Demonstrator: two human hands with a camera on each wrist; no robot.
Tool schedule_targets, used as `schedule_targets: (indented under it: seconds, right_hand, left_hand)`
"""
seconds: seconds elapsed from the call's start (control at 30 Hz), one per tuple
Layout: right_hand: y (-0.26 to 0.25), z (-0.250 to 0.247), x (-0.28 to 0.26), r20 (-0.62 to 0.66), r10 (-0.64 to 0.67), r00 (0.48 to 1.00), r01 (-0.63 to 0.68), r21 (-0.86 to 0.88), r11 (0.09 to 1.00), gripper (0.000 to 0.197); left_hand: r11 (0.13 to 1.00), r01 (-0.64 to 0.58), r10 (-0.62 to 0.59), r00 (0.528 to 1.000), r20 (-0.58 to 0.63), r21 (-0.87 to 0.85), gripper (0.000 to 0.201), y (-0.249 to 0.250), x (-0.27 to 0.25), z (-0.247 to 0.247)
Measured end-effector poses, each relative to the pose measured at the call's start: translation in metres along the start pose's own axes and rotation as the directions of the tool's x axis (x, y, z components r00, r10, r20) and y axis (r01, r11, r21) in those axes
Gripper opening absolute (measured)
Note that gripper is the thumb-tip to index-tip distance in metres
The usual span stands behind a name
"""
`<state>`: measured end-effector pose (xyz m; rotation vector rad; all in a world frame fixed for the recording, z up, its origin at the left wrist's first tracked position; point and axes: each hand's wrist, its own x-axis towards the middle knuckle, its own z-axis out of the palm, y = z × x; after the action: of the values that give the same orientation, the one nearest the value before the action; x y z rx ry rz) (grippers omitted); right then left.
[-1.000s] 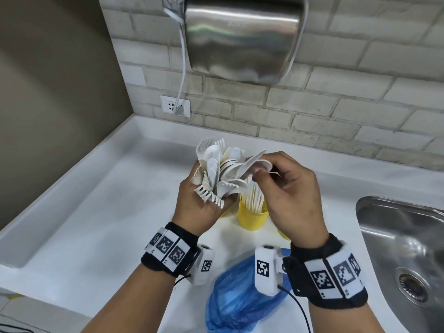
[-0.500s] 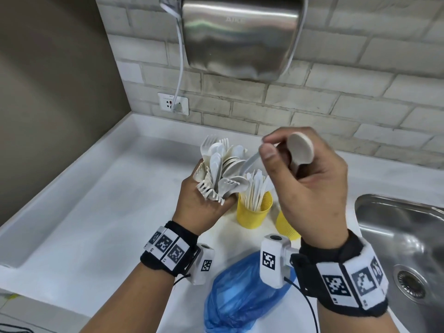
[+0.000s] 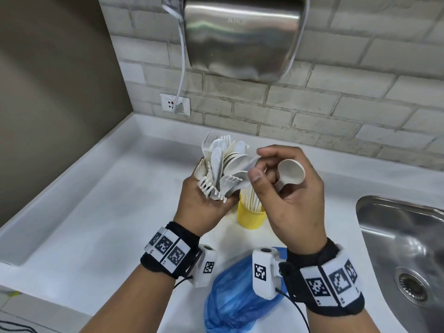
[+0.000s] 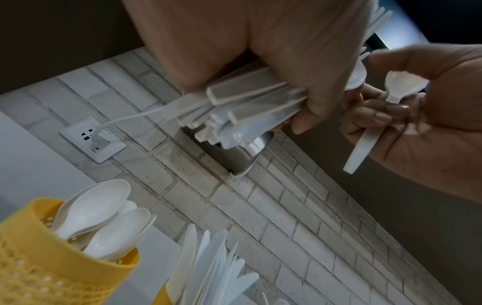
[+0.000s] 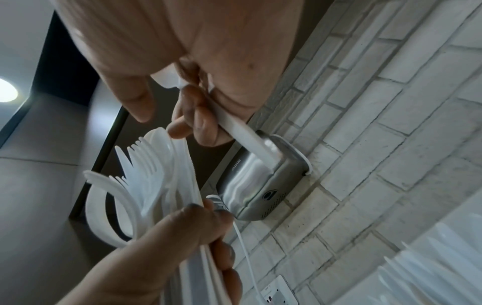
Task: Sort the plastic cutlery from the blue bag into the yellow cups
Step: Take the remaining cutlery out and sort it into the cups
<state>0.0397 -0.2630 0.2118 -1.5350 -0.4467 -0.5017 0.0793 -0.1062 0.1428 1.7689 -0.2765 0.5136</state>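
A mixed bunch of white plastic cutlery point(image 3: 222, 169), forks and spoons too tightly packed to count, stands fanned upward in the left hand point(image 3: 204, 207), whose fingers are clenched round the handles above the white counter point(image 3: 96, 224). Just beside it, the right hand point(image 3: 293, 205) grasps one spoon point(image 3: 289, 173) with curled fingers, bowl up and handle running down through the palm, while its thumb and forefinger reach to the edge of the bunch.

Two yellow cups show in the left wrist view: one point(image 4: 39, 258) holds several spoons, at least three, and a second point(image 4: 164, 293), mostly cut off, holds a cluster of knives. In the head view only one yellow cup point(image 3: 251, 217) is plain, standing on the counter below the hands with handles sticking out.

One crumpled blue bag point(image 3: 235, 299) lies on the counter near the wrists. One steel sink point(image 3: 403, 248) sits to the right, one metal hand dryer point(image 3: 242, 34) hangs on the brick wall, and one wall socket point(image 3: 175, 104) takes its cord.
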Motion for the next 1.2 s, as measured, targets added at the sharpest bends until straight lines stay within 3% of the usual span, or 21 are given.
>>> schedule_targets:
  seconds: [0.1,0.3,0.47,0.63,0.7,0.77,0.93,1.07,1.2]
  right_hand:
    - [0.004,0.000,-0.004,0.020,0.012,1.000,-0.012,-0.019,1.000,0.032]
    - [0.015,-0.001,-0.002,0.021,-0.115,0.993,0.116,-0.236,0.965,0.012]
    - [0.011,0.006,-0.003,-0.123,-0.119,0.985,0.095,-0.183,0.979,0.019]
    - [0.004,0.005,0.004,-0.246,0.015,0.969,-0.026,-0.043,0.999,0.021]
    - [0.009,0.005,0.005,-0.222,0.092,0.971,-0.085,0.041,0.996,0.018]
    - [0.017,0.004,0.004,-0.146,0.121,0.982,-0.121,0.012,0.993,0.024]
    - [0.032,0.004,0.005,-0.018,0.254,0.967,-0.254,-0.037,0.966,0.059]
    - [0.037,0.008,0.005,0.026,0.208,0.978,-0.205,-0.089,0.975,0.040]
    - [0.035,0.012,0.006,-0.089,0.161,0.983,-0.169,-0.090,0.981,0.034]
  left_hand:
    - [0.998,0.029,-0.031,0.999,-0.025,-0.051,0.042,0.000,-0.002,0.000]
    - [0.998,0.031,-0.033,0.999,-0.028,-0.052,0.040,0.000,-0.004,0.002]
    - [0.999,0.045,-0.045,0.999,-0.001,-0.018,0.036,-0.004,-0.005,0.003]
    - [0.995,0.086,-0.086,0.996,0.002,-0.057,0.036,-0.006,-0.010,0.004]
    - [0.996,0.081,-0.081,0.997,0.009,-0.031,0.035,-0.005,-0.009,0.004]
    - [0.996,0.083,-0.082,0.997,0.009,-0.019,0.039,-0.003,-0.008,0.004]
    - [0.996,0.092,-0.092,0.996,0.018,-0.005,0.041,-0.001,-0.007,0.005]
    - [0.994,0.109,-0.109,0.994,0.014,0.010,0.041,0.002,-0.007,0.007]
    - [0.995,0.097,-0.096,0.995,0.015,-0.017,0.041,0.003,-0.008,0.009]
